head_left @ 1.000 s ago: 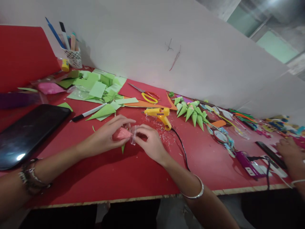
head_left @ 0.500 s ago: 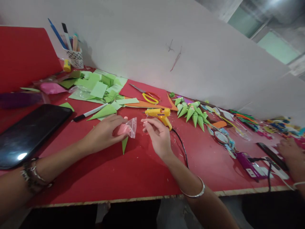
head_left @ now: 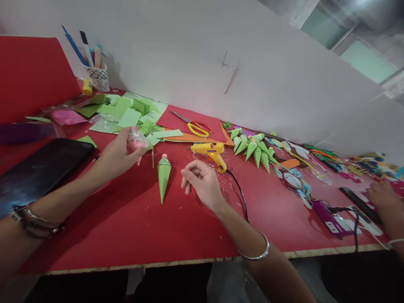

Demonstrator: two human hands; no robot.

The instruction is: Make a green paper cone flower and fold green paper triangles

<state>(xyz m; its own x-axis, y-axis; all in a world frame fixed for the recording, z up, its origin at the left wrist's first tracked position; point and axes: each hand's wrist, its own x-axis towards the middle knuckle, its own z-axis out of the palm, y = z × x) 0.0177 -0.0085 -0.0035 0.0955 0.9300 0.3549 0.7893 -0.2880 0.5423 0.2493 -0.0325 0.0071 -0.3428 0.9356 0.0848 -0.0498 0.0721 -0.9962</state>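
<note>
The left hand (head_left: 115,147) grips a clear plastic packet of pink material (head_left: 137,145), raised near the green paper scraps (head_left: 129,118). The right hand (head_left: 202,183) is narrowed, fingers curled toward the thumb; whether a small piece sits between them cannot be told. The green paper cone (head_left: 163,176) lies between the two hands, apart from both, its point toward the front and a pink bead (head_left: 164,156) at its wide end.

Hazards noted. The yellow glue gun (head_left: 210,149) shows an orange light and lies just beyond the right hand, nozzle to the left; if it is hot, a forward reach could burn the fingers. Its black cable (head_left: 238,189) runs close by the right forearm, and a snag could swing the gun. The packet's mouth cannot be made out; if open, a tilt could spill its contents. A sideways sweep could roll the cone or dislodge the bead, should its bond be weak.

Clearances. The broadest run of red tabletop (head_left: 135,235) lies between the cone and the front edge. The left side is limited by the black tablet-like device (head_left: 47,172), the far side by scissors (head_left: 197,128) and the wall (head_left: 176,54).
</note>
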